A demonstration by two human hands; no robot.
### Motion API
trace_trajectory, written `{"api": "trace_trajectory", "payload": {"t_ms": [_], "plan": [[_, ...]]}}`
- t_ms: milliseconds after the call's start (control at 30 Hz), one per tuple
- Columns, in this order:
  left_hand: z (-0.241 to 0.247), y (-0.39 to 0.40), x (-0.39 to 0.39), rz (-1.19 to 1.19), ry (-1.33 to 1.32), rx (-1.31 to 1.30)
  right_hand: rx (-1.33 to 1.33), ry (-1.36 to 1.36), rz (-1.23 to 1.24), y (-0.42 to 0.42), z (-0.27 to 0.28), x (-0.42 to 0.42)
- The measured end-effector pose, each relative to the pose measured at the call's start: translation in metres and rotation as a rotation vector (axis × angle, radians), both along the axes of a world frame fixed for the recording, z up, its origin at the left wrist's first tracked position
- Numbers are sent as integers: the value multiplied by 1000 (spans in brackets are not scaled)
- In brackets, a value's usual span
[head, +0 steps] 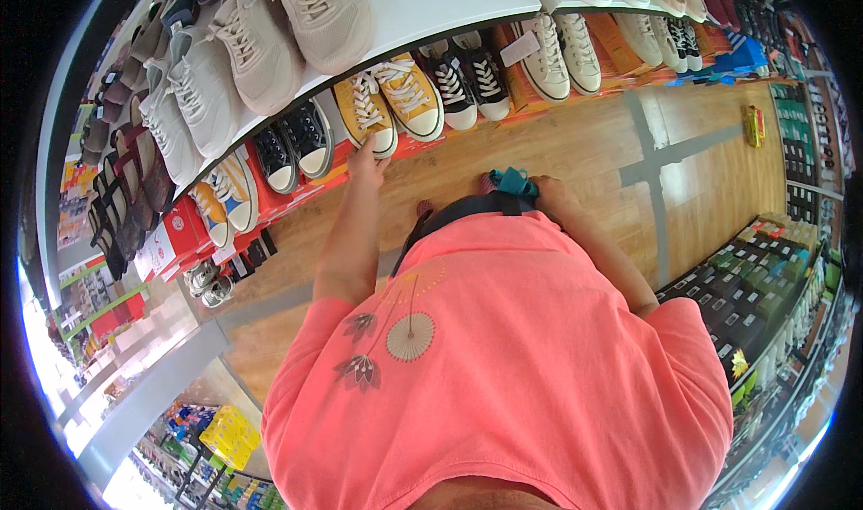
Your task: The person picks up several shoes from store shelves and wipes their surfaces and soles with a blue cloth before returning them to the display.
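My left hand (367,166) is at the toe of a yellow canvas sneaker (366,109) with white laces, its fingers touching the toe cap. The matching yellow sneaker (410,95) stands right beside it on the lower shelf. Down by my waist, my right hand (554,196) is closed around a teal cloth (514,181). Black sneakers (296,143) with white toes stand left of the yellow pair, and another black pair (465,82) stands to its right.
Above the canvas shoes juts a white shelf (431,4) holding beige sneakers (323,21). Red shoe boxes (179,230) line the lower level. Stacked shoe boxes (735,301) stand at the right, across the wooden floor (566,143). A yellow package (754,126) lies on the floor further off.
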State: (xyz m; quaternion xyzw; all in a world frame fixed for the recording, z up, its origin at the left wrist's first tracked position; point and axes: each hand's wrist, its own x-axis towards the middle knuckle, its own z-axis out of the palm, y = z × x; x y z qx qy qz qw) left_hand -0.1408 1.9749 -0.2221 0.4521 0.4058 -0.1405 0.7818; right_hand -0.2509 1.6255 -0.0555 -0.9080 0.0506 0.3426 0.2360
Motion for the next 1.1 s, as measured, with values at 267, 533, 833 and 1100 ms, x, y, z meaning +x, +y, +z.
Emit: {"api": "trace_trajectory", "payload": {"t_ms": [267, 533, 833, 1100], "plan": [[-6, -7, -7, 90, -175, -330, -2, 64, 22, 10, -5, 4], [6, -7, -1, 74, -145, -216, -53, 16, 26, 6, -8, 1], [29, -73, -16, 156, 164, -55, 13, -48, 55, -5, -17, -4], [4, -112, -8, 25, 10, -477, -56, -88, 66, -12, -33, -5]]}}
